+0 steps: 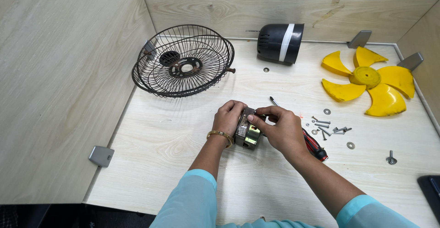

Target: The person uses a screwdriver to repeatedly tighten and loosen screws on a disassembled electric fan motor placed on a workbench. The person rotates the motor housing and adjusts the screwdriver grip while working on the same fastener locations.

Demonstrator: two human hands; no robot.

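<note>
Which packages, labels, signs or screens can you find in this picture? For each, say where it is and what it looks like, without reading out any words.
Printed line: on the back wall near the black motor cover; tiny dark strip of print.
Dark flat thing: at the table's right front edge, cut off; possibly a screen, cannot tell.
No packages or signs show.

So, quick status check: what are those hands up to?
Left hand and right hand both grip the small motor. Screwdriver under right wrist. Loose screws alongside.
</note>
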